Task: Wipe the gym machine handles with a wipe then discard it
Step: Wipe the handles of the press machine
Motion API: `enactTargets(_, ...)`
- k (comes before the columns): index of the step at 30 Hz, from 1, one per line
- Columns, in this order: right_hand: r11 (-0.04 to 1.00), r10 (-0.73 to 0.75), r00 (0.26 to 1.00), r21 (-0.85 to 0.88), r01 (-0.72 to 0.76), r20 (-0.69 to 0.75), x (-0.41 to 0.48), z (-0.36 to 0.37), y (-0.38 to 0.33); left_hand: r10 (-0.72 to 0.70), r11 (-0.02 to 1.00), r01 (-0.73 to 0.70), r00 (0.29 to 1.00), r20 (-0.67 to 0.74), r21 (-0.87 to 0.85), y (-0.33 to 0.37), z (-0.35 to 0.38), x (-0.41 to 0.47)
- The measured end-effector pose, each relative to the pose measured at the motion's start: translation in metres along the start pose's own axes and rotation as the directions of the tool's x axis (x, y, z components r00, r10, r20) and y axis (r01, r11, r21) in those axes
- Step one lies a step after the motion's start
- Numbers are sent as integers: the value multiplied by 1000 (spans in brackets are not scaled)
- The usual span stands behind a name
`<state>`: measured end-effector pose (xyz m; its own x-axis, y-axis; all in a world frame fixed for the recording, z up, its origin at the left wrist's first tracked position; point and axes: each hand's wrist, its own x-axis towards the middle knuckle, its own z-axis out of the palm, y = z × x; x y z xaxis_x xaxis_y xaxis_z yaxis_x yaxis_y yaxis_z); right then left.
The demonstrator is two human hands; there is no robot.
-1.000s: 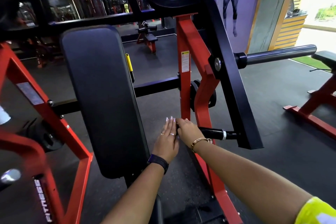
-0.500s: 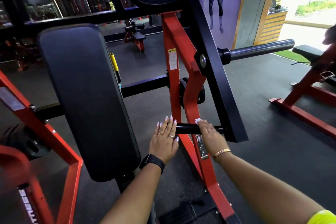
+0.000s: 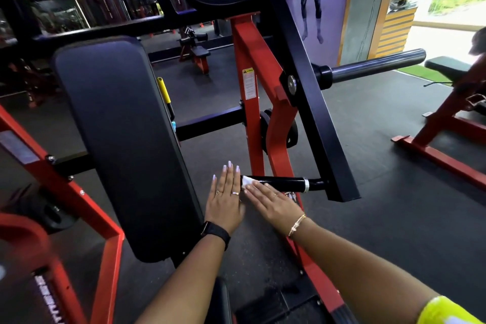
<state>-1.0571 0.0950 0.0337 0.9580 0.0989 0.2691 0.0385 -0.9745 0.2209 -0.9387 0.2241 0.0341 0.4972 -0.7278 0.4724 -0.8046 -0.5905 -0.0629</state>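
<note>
wipe (image 3: 246, 182) at handle (image 3: 278, 183) tip; under right hand (image 3: 276, 204) fingers, straight; left hand (image 3: 226, 200) flat

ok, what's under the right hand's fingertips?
A white wipe on the free end of the black handle, touched by the right hand. Fingers cover part of the wipe; its full extent is hidden.

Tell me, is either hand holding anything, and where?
Nothing is gripped. The right hand presses the wipe against the black handle's free end with straight fingers; the left hand is empty.
</note>
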Motion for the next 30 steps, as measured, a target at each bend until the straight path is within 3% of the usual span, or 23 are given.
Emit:
enactTargets(3, 986, -14, 998, -162, 24, 61, -23, -2, 26, 42, 997, -44, 998, 42, 57, 12, 0, 3)
enactTargets(7, 983, 117, 990, -152, -105, 76, -47, -2, 43, 122, 976, -131, 991, 58, 175, 29, -3, 8)
enactTargets(11, 930, 356, 927, 46, -364, 117, -66, 0, 58, 144, 970, -159, 985, 92, 183, 37, 1, 12)
enactTargets(15, 852, 490, 868, 165, -497, 82, -50, -10, 55, 114, 983, -128, 987, 113, 131, 41, 1, 10)
enactTargets(18, 692, 642, 743, 275, -668, 188, -20, -17, 33, 107, 988, -120, 986, 128, 101, 41, -2, 9)
enactTargets(21, 589, 701, 687, 387, -710, 194, 13, -24, 18, 112, 983, -130, 984, 140, 129, 37, -7, 8)
enactTargets(26, 637, 534, 812, 520, -569, 234, 56, -40, 17, 43, 981, -70, 987, 152, 181, 30, -16, -2)
enactTargets(30, 768, 267, 922, 516, -379, 280, 50, -42, 41, -17, 980, -19, 984, 179, 199, 29, -24, -7)
